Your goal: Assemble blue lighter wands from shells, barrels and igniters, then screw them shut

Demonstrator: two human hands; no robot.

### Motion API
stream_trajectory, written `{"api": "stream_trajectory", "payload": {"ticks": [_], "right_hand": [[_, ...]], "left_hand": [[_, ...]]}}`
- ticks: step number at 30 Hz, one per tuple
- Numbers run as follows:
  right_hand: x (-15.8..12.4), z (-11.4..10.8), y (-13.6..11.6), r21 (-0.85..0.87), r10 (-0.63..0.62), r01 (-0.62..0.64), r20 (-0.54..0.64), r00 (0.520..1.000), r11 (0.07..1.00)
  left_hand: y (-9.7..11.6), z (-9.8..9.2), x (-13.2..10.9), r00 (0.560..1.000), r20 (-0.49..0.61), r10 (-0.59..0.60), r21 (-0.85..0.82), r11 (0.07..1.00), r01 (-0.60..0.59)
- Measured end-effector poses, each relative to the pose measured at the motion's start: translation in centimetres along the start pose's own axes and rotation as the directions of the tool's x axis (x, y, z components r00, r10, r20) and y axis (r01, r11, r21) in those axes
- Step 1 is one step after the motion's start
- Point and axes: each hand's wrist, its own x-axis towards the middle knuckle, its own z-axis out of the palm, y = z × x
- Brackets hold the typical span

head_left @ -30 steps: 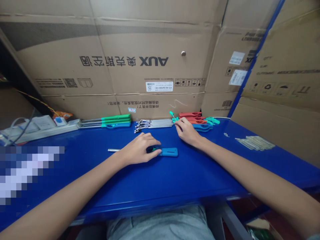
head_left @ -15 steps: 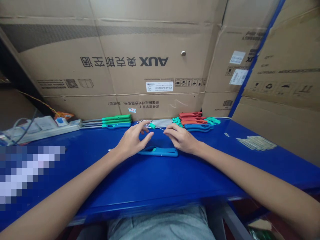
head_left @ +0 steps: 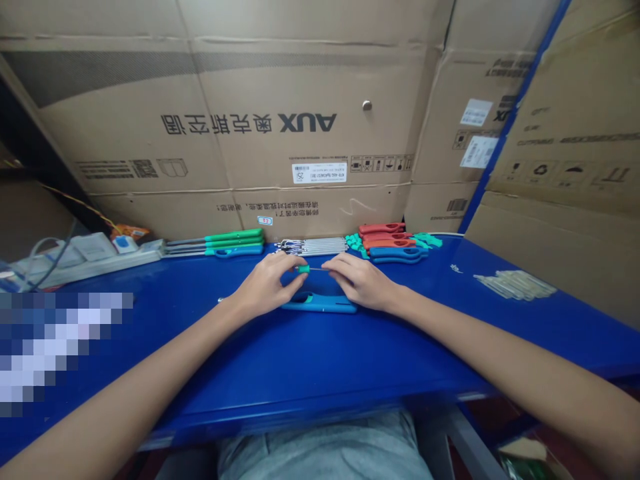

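My left hand (head_left: 267, 283) pinches a small green piece (head_left: 303, 269) between thumb and fingers. From that piece a thin rod (head_left: 317, 269) runs right to the closed fingertips of my right hand (head_left: 363, 280). Just below both hands, a blue lighter-shaped handle (head_left: 323, 304) lies flat on the blue table (head_left: 300, 360), its left end partly hidden by my left hand. Behind the hands lies a row of silvery tubes (head_left: 325, 247), with small green pieces (head_left: 356, 244) at its right end.
Green and blue long-nosed lighters (head_left: 235, 237) lie back left, beside a power strip (head_left: 135, 257). Red and blue handles (head_left: 395, 255) are stacked back right. Clear strips (head_left: 515, 285) lie farther right. Cardboard (head_left: 250, 80) walls the back.
My left hand has lowered slightly, and the green piece has come level with the rod. The right hand's fingertips have shifted a little left and down.
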Motion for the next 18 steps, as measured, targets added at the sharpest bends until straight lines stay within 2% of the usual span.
{"api": "stream_trajectory", "payload": {"ticks": [3,6,10,18], "right_hand": [[-0.1,0.0,0.2,-0.037,0.06,-0.059,0.021,0.998,0.998],[-0.2,0.0,0.6,-0.072,0.133,-0.125,0.108,0.985,0.989],[-0.3,0.0,1.0,-0.077,0.224,-0.211,0.238,0.945,0.974],[0.1,-0.4,0.8,-0.048,0.321,-0.325,0.341,0.883,0.944]], "left_hand": [[0.0,-0.1,0.0,1.0,0.011,-0.003,0.001,1.0,0.003],[0.0,-0.1,0.1,1.0,0.025,-0.018,0.016,1.0,0.018],[-0.2,-0.1,0.0,0.996,0.065,-0.055,0.025,0.998,0.054],[-0.7,-0.2,-0.1,0.985,0.134,-0.11,0.057,0.993,0.103]]}}
